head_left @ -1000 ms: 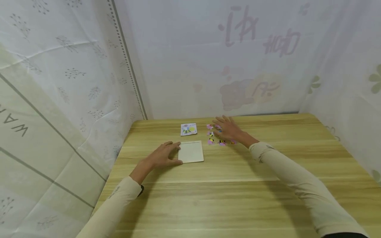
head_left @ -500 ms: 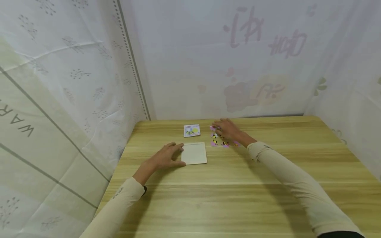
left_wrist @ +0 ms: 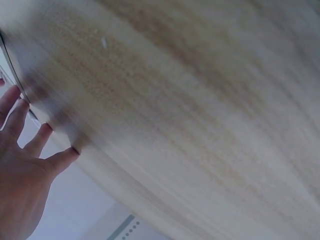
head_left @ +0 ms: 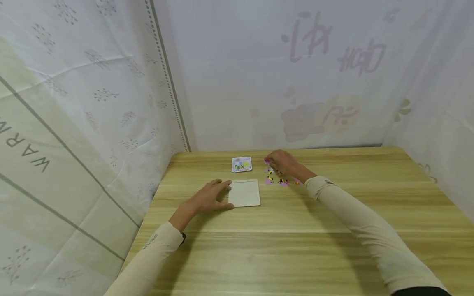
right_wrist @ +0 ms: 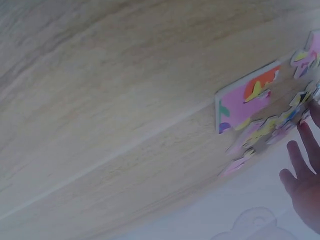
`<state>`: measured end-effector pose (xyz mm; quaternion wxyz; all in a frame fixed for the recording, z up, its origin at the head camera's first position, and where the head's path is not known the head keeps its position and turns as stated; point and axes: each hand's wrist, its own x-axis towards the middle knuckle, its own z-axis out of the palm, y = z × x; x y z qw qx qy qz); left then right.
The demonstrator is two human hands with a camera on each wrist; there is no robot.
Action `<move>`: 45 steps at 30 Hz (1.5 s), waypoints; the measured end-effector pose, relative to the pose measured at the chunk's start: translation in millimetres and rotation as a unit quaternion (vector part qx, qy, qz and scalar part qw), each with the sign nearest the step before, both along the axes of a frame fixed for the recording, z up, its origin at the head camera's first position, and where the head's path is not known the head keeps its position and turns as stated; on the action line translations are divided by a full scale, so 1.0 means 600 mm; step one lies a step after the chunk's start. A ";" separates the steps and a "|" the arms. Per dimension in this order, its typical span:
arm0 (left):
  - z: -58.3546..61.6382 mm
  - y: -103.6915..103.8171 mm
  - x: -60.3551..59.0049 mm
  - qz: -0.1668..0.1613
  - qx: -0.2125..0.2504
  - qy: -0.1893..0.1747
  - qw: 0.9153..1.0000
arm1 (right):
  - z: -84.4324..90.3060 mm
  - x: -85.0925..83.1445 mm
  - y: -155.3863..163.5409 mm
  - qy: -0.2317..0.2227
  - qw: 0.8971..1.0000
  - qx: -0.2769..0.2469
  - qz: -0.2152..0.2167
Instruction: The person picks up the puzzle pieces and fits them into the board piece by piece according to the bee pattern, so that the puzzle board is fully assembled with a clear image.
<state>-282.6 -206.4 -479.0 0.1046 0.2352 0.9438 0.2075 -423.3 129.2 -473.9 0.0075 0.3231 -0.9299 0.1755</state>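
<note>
My left hand (head_left: 209, 198) lies at the left side of a white square puzzle tray (head_left: 245, 193), fingertips at its upper left corner and thumb at the lower left. Its fingers look spread and fairly straight in the left wrist view (left_wrist: 25, 165). Farther back, my right hand (head_left: 284, 163) is over loose jigsaw pieces (head_left: 283, 181), its fingers drawn together at a pink jigsaw piece (head_left: 267, 161), which they seem to pinch. In the right wrist view, a pink and orange corner piece (right_wrist: 245, 102) lies flat near the hand, whose thumb is out of view there.
A small card (head_left: 241, 164) with a bee picture lies behind the tray. All of this rests on a wooden table (head_left: 259, 255). Printed curtains (head_left: 237, 82) hang along its back and sides.
My right hand's fingers have lowered from a spread pose above the pieces and closed together at the far left pink one. The left hand stays at the tray. The head view has shifted slightly.
</note>
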 end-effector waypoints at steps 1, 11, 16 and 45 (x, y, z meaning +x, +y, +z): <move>0.001 0.001 0.001 0.000 -0.001 0.000 1.000 | -0.002 -0.002 0.001 0.006 1.000 0.000 0.000; 0.005 0.004 0.002 -0.001 -0.005 0.000 1.000 | -0.007 -0.007 0.008 0.013 1.000 -0.002 0.013; 0.006 0.005 0.005 0.003 -0.002 -0.006 1.000 | -0.008 -0.007 0.009 -0.013 1.000 -0.001 0.012; 0.007 0.004 0.004 -0.003 -0.006 0.006 1.000 | 0.008 0.064 -0.033 0.096 0.987 -0.063 0.116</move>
